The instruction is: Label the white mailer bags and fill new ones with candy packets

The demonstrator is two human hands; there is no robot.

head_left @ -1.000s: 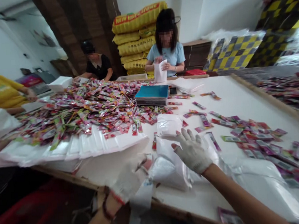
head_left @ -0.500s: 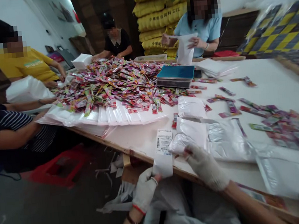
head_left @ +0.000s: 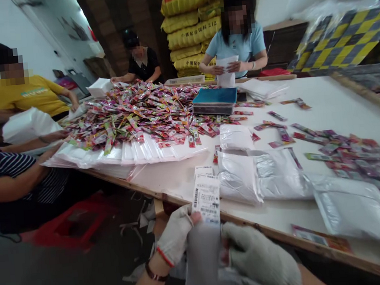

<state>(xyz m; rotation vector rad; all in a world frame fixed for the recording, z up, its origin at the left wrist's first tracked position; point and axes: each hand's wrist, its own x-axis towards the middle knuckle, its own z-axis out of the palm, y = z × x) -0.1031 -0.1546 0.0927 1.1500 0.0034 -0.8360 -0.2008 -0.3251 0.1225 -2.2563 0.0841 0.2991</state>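
A strip of printed shipping labels (head_left: 207, 196) runs over the table's front edge, with a blank grey-white stretch hanging toward me. My left hand (head_left: 177, 231), in a white fingertip-less glove, pinches its left side, thumb on top. At the strip's right edge, my right hand (head_left: 261, 253), gloved too, is closed with its fingertips against the paper; part of its grip is hidden. Just beyond lie filled white mailing bags: one beside the labels (head_left: 238, 178), another to its right (head_left: 281, 174), a smaller one behind (head_left: 236, 137) and a larger one at right (head_left: 355, 205).
A large heap of colourful small packets (head_left: 140, 111) covers the table's far left. Flat white bags (head_left: 144, 152) fan out before it. A blue-topped box (head_left: 214, 97) stands mid-table, with loose packets (head_left: 350, 150) at right. Several co-workers sit or stand around; a red stool (head_left: 73, 228) is at left.
My right hand has come from the white bag down to the label strip's right edge. My left hand has shifted slightly left, and more blank strip now hangs toward me.
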